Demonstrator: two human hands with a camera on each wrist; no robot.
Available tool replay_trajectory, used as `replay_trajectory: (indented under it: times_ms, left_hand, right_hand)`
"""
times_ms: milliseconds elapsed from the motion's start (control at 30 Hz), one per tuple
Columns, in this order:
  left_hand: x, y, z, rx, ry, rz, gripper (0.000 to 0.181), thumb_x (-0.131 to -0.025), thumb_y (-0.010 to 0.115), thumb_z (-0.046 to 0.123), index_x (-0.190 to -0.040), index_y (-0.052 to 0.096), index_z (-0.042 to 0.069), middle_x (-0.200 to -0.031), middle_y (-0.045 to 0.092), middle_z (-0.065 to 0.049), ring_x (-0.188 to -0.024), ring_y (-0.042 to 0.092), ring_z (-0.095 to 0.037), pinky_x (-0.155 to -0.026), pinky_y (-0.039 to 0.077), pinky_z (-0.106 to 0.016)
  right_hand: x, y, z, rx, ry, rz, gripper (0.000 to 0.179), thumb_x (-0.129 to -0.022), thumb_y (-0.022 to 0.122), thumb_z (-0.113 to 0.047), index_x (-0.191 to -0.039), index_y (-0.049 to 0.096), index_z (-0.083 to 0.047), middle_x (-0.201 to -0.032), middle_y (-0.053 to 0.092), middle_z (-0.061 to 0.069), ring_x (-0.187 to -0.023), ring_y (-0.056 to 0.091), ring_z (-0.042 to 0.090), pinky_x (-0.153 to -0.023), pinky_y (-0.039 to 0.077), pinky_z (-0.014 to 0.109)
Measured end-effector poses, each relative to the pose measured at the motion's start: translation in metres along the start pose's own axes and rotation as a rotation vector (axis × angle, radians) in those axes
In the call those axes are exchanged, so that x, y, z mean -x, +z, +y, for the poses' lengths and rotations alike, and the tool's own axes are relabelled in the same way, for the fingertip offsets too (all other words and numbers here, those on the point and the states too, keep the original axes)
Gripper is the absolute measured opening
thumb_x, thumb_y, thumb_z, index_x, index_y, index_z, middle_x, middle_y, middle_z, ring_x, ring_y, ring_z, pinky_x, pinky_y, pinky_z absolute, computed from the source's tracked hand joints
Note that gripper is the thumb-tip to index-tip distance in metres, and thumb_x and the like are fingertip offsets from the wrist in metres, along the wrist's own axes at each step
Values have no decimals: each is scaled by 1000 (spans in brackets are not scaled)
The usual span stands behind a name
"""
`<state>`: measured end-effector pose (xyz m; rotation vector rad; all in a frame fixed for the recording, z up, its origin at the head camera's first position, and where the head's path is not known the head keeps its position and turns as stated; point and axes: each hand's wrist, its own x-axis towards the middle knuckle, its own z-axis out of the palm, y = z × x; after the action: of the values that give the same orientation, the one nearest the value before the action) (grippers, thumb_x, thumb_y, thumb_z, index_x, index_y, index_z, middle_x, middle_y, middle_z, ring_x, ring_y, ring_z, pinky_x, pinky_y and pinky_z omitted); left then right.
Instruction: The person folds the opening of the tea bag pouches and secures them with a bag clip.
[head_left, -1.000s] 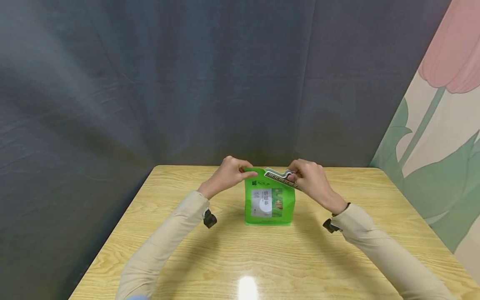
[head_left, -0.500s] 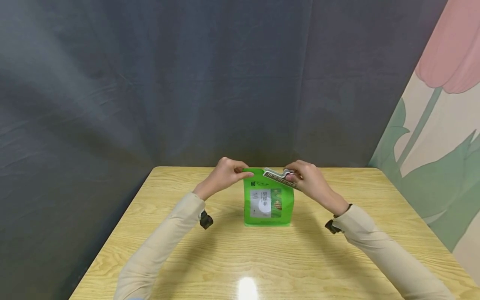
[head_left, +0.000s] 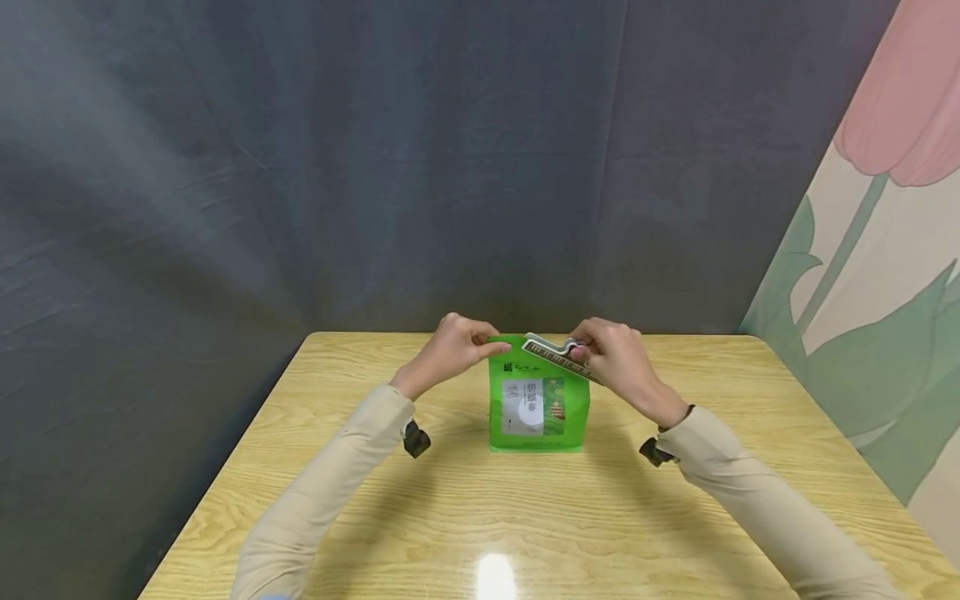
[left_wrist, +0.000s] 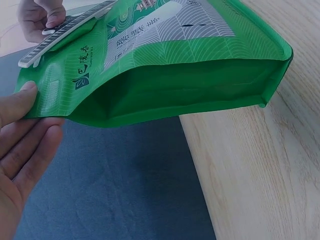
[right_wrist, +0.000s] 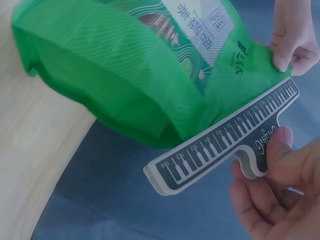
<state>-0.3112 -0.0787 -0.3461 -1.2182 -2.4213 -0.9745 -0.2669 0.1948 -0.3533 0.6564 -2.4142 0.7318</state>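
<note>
A light wooden table with visible grain carries a green stand-up tea pouch, which stands upright near the table's middle, toward the far edge.

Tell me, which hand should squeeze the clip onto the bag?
Probably the right hand: it already pinches the clip at the green bag top. The left hand pinches the other corner, steadying it.

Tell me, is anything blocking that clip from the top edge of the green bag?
Nothing visible is. The right hand pinches the clip, which already lies against the green bag at its top edge, while the left hand pinches that edge's other corner.
</note>
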Motion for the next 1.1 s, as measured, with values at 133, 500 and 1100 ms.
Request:
replay_trajectory:
  times_ms: [133, 500, 1100]
  left_hand:
    - [1, 0, 1, -1, -7, -4, 18, -90, 75, 21, -92, 78, 3, -74, 72, 0, -49, 53, -4, -51, 43, -20]
    - [0, 0, 1, 5, -28, -7, 18, -89, 76, 21, -93, 78, 3, -75, 72, -1, -51, 56, -3, -52, 46, -21]
    - [0, 1, -1, 4, -18, -2, 16, -89, 76, 21, -91, 78, 4, -71, 71, 1, -48, 52, -4, -50, 41, -20]
  right_hand:
    - [-2, 1, -3, 8, 4, 10, 13, -81, 69, 7, -81, 73, -6, -73, 63, 2, -60, 48, 15, -57, 38, 34]
    - [-3, 3, -5, 16, 21, 13, 11, -81, 71, 6, -82, 73, -4, -72, 62, 3, -59, 48, 16, -57, 38, 35]
    - [-8, 1, -9, -3, 24, 9, 8, -82, 74, 4, -84, 73, -4, -73, 63, 3, -60, 49, 17, -58, 38, 35]
